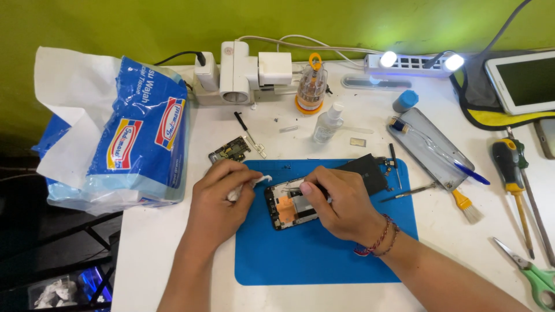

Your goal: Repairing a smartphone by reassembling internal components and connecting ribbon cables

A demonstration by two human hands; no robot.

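An opened phone frame (287, 207) with orange inner parts lies on a blue mat (312, 248). My right hand (341, 202) rests over its right side, fingertips pressing on the frame's upper edge; whether it grips a tool is hidden. My left hand (219, 199) sits at the mat's left edge, shut on a small white tissue wad (260, 180) that pokes out toward the phone. A black phone part (367, 170) lies just behind my right hand.
A blue tissue pack (139, 138) stands at left. A small circuit board (230, 150), clear bottle (328, 123), screwdriver bit jar (311, 86), power strip (243, 72), metal tray (425, 147), brush (467, 207), screwdriver (511, 170), scissors (532, 271) and tablet (523, 81) surround the mat.
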